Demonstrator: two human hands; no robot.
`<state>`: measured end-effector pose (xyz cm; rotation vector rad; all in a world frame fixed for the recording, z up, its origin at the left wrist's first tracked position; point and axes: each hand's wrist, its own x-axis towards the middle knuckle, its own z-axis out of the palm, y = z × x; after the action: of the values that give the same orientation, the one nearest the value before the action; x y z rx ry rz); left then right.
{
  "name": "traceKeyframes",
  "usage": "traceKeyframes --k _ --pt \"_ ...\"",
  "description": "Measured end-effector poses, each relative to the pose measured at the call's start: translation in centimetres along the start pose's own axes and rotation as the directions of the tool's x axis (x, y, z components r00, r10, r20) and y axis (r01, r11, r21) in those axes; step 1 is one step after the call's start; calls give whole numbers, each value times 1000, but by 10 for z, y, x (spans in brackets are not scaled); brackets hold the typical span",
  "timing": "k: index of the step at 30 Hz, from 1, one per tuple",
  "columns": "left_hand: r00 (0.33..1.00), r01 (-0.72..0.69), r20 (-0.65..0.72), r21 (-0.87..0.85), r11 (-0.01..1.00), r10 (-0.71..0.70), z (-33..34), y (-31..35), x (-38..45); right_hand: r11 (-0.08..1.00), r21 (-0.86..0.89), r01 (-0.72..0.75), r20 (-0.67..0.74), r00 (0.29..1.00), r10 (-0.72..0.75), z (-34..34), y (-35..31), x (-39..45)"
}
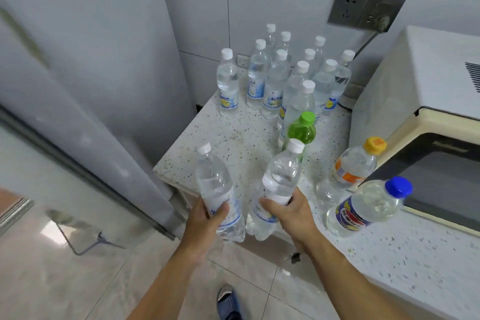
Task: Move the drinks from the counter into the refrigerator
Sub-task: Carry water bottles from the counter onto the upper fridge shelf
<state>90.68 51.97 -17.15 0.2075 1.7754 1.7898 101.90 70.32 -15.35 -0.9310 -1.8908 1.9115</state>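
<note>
My left hand [207,218] grips a clear water bottle [215,182] with a white cap, held off the counter's front corner. My right hand [291,213] grips a second clear white-capped bottle [280,176] beside it. Several more white-capped bottles [275,80] stand clustered at the back of the speckled counter [228,138]. A green-capped green bottle [302,130] stands just behind the bottle in my right hand. An orange-capped bottle [350,166] and a blue-capped bottle [368,205] stand to the right. The grey refrigerator [91,73] fills the left, its door looks shut.
A cream microwave [426,112] sits on the counter at the right, its cord running to a wall socket [366,10]. Tiled floor lies below, with my shoe [228,301] in view and a metal stand [85,239] at the lower left.
</note>
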Motion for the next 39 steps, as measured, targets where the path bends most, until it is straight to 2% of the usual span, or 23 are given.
traceKeyframes --k 5,8,11,14,18,21,24,27,34,39 --pt "992 124 9 -164 979 -124 -5 -24 -70 971 166 -170 130 980 149 -9 28 -35" --pt "977 205 2 -252 946 -211 -8 -34 -114 918 274 -289 258 941 219 -4 42 -60" --pt "947 288 -41 -339 896 -320 -19 -41 -157 875 291 -387 378 887 266 12 54 -86" --pt "914 316 -97 -436 842 -393 -37 -42 -197 870 251 -424 447 848 285 40 62 -114" --pt "877 237 -237 -544 805 -418 -73 -44 -237 884 114 -454 534 778 331 89 68 -150" --pt "838 153 -347 -592 791 -421 -115 -52 -262 887 -1 -462 608 704 368 135 70 -171" --pt "814 76 -418 -612 787 -404 -162 -54 -284 894 -65 -443 650 661 374 185 68 -188" --pt "794 15 -484 -591 807 -369 -223 -52 -305 900 -94 -425 653 656 378 250 64 -204" --pt "753 -56 -617 -405 913 -228 -369 -32 -343 929 -107 -354 647 685 335 410 50 -241" --pt "739 -130 -644 -426 895 -198 -448 -18 -349 914 -60 -402 671 661 335 491 27 -252"
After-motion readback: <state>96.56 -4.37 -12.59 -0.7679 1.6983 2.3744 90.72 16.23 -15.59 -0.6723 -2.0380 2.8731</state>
